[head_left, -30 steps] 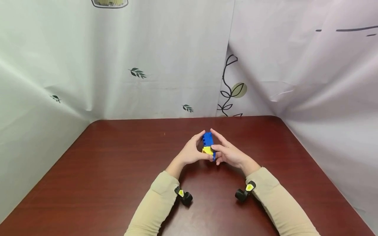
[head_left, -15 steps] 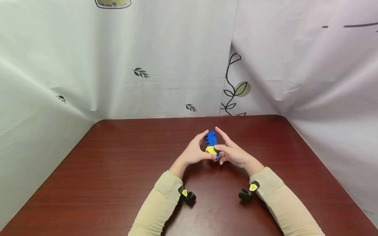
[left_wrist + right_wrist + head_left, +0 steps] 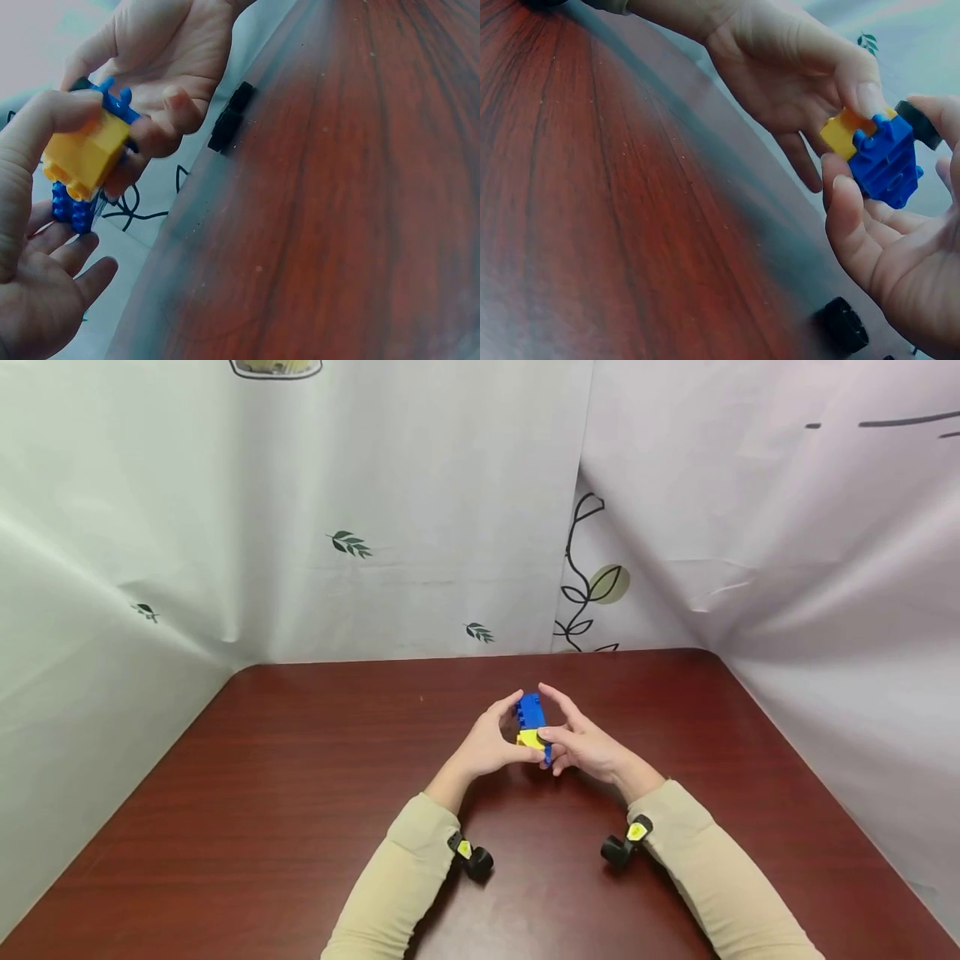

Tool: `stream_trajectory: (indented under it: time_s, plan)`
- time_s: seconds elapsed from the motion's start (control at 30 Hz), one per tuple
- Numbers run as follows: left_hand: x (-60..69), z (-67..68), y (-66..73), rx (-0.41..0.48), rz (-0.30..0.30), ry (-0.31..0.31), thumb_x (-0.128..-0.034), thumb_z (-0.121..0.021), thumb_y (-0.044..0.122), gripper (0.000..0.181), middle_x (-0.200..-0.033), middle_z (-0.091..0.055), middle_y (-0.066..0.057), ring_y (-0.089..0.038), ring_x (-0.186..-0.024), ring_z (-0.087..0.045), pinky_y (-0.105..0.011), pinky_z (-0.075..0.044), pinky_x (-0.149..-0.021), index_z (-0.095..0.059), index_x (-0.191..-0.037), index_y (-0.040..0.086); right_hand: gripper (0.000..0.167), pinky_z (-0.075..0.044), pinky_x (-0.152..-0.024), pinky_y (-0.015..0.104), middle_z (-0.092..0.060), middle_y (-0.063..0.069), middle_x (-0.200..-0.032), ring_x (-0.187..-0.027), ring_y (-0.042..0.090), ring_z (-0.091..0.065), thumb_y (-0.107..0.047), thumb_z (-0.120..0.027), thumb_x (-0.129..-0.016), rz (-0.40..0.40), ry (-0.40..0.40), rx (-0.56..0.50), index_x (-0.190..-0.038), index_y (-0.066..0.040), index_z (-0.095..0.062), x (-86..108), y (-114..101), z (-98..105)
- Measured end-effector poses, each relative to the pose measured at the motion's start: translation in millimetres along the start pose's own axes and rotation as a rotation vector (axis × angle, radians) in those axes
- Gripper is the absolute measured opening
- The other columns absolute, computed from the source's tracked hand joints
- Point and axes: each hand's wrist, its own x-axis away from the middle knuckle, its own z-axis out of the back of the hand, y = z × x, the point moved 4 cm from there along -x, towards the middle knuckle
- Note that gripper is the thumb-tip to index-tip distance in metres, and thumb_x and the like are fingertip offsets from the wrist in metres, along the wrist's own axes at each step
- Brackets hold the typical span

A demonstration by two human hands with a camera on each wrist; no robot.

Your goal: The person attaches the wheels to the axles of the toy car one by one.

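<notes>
A building-block toy (image 3: 532, 712) of blue and yellow bricks is held between both hands above the table. My left hand (image 3: 486, 747) grips it, thumb on the yellow brick (image 3: 88, 154) and fingertips at the studded blue end (image 3: 73, 214). My right hand (image 3: 588, 752) holds the near end, its thumb on a small black wheel (image 3: 919, 124) against the blue base (image 3: 889, 166). Other right fingers curl round the base's lower side, while the index finger stretches forward. In the right wrist view the base shows its underside and clips. Fingers hide part of the toy.
A dark red wooden table (image 3: 337, 760) spreads beneath the hands. A pale curtain (image 3: 450, 510) with leaf prints hangs behind it. A black object (image 3: 232, 118) shows by the table edge in the left wrist view, its kind unclear.
The right index finger has moved slightly away from the toy's blue far end. Both hands keep their hold and stay nearly in place; the head view shifts a little.
</notes>
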Motion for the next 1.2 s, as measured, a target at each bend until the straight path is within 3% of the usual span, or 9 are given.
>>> stream_trajectory:
  time_s: [0.13,0.27,0.53,0.67,0.87,1.0,1.2]
  plan:
    - [-0.6,2.4,-0.9,0.014,-0.009,-0.009,-0.0701,-0.082,0.025,0.098,-0.151,-0.034,-0.010,-0.028,-0.133,-0.045,-0.044,-0.039,-0.107,-0.027,-0.150,0.014,0.072,-0.056,-0.058,0.029,-0.067,0.007,-0.079,-0.066,0.020,-0.066,-0.018,-0.048,-0.099,0.008,0.005,0.032,-0.148,-0.046,-0.003,-0.8,-0.5,0.4]
    - [-3.9,3.2,-8.3,0.049,-0.007,-0.013,-0.0696,-0.083,0.023,0.100,-0.151,-0.036,-0.007,-0.025,-0.134,-0.043,-0.042,-0.039,-0.107,-0.025,-0.150,0.015,0.074,-0.056,-0.060,0.030,-0.068,0.011,-0.087,-0.070,0.023,-0.066,-0.024,-0.052,-0.097,-0.008,0.024,0.104,-0.147,-0.049,-0.003,-1.8,-3.1,2.2]
    - [-5.1,4.6,-7.9,0.075,-0.017,-0.020,-0.0707,-0.082,0.022,0.099,-0.149,-0.039,-0.008,-0.025,-0.133,-0.045,-0.043,-0.038,-0.108,-0.024,-0.150,0.014,0.068,-0.056,-0.067,0.032,-0.063,0.017,-0.119,-0.089,0.029,-0.065,-0.037,-0.059,-0.092,-0.017,0.163,0.361,-0.149,-0.029,-0.023,-1.2,-10.4,13.2]
    - [-5.1,3.7,-11.9,0.078,-0.002,-0.028,-0.0710,-0.081,0.021,0.099,-0.149,-0.039,-0.008,-0.024,-0.133,-0.044,-0.042,-0.038,-0.108,-0.023,-0.150,0.012,0.062,-0.055,-0.074,0.033,-0.063,0.018,-0.119,-0.097,0.034,-0.063,-0.040,-0.058,-0.092,0.007,0.199,0.464,-0.145,-0.018,-0.034,0.0,-9.0,16.4]
    - [-4.2,3.5,-17.6,0.055,0.026,-0.035,-0.0706,-0.080,0.019,0.099,-0.150,-0.038,-0.011,-0.026,-0.134,-0.043,-0.043,-0.037,-0.108,-0.022,-0.150,0.008,0.056,-0.054,-0.084,0.039,-0.066,0.015,-0.114,-0.100,0.033,-0.062,-0.035,-0.060,-0.092,0.061,0.227,0.505,-0.138,-0.007,-0.046,3.0,-5.9,19.4]
    - [-3.1,1.5,-17.3,0.058,0.026,-0.049,-0.0700,-0.079,0.017,0.099,-0.150,-0.036,-0.012,-0.028,-0.136,-0.041,-0.044,-0.036,-0.109,-0.021,-0.150,0.008,0.051,-0.053,-0.088,0.041,-0.066,0.011,-0.111,-0.101,0.027,-0.063,-0.035,-0.063,-0.090,0.109,0.260,0.579,-0.130,-0.005,-0.054,6.9,-8.1,23.2]
    - [-2.8,-0.5,-16.5,0.042,0.037,-0.071,-0.0702,-0.079,0.019,0.100,-0.152,-0.033,-0.013,-0.028,-0.137,-0.038,-0.043,-0.036,-0.109,-0.020,-0.150,0.007,0.047,-0.050,-0.094,0.045,-0.064,0.010,-0.118,-0.107,0.024,-0.062,-0.035,-0.066,-0.088,0.102,0.271,0.648,-0.124,-0.005,-0.060,12.0,-9.5,30.7]
